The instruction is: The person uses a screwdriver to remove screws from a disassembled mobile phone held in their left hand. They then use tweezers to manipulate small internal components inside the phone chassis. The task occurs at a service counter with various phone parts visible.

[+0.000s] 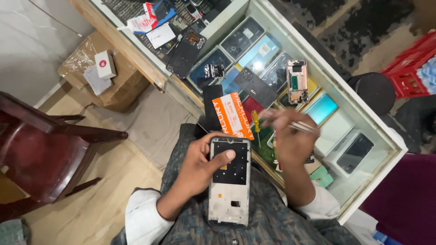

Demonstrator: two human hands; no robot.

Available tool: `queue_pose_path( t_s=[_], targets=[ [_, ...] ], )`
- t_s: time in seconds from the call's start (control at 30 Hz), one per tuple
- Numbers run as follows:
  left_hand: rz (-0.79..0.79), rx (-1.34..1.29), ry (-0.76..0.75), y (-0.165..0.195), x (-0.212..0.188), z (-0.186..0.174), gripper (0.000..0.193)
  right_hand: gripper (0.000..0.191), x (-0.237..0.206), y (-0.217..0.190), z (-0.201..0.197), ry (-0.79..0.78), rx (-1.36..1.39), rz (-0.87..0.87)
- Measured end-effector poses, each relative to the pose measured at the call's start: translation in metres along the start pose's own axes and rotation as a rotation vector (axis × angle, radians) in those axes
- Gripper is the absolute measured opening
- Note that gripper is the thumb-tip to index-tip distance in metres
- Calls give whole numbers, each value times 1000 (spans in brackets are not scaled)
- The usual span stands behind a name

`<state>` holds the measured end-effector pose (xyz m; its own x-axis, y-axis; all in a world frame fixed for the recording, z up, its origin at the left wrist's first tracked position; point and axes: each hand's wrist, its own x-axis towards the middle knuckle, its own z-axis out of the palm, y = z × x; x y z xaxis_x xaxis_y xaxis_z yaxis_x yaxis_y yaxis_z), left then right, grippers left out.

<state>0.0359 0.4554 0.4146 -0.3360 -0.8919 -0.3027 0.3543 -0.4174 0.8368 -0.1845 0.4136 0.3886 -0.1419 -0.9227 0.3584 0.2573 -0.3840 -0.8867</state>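
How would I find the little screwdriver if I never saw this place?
Start at the glass counter full of phones. Go to its near edge, just left of the right hand holding the tweezers, beside the orange card. The screwdriver lies there, the only thing with a yellow handle and a thin metal tip.

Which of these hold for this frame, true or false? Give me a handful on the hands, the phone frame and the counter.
1. The left hand holds an opened phone frame, thumb on its dark upper part. True.
2. The right hand is empty. False: it holds thin metal tweezers.
3. A yellow-handled screwdriver lies by the orange card. True.
4. The phone frame lies flat on the glass counter. False: it is held up over the person's lap.
5. A red crate stands beyond the counter. True.
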Motion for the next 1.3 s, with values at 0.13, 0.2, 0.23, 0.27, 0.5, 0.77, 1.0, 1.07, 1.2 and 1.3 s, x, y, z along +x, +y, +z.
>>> queue_pose_path(
  t_s=[0.13,0.2,0.23,0.27,0.5,0.77,1.0,1.07,1.2,1.3],
  targets=[
    [-2,-6,34,-5,6,-2,34,36,48,62,-76,297,-429,16],
    [-18,-13,30,-6,9,-1,34,32,64,91,-111,234,-648,-38],
    [-27,-18,27,-7,10,1,33,30,67,102,-127,176,-798,-92],
    [-34,-26,29,-7,11,2,33,28,69,111,-139,115,-946,-146],
    [-26,7,74,3,21,10,32,8,85,144,-166,1,-1396,-302],
    [-68,-24,98,-4,26,12,32,10,94,129,-166,-19,-1391,-165],
    [-45,-16,85,-7,25,8,32,17,100,121,-157,-70,-1408,-186],
    [-37,-15,73,-8,25,8,32,18,100,121,-158,-74,-1421,-161],
    [-21,-10,60,-8,22,8,34,19,100,124,-165,-78,-1458,-39],
    [-7,0,39,-5,21,7,34,18,100,127,-170,-98,-1463,-1]
  ],
)
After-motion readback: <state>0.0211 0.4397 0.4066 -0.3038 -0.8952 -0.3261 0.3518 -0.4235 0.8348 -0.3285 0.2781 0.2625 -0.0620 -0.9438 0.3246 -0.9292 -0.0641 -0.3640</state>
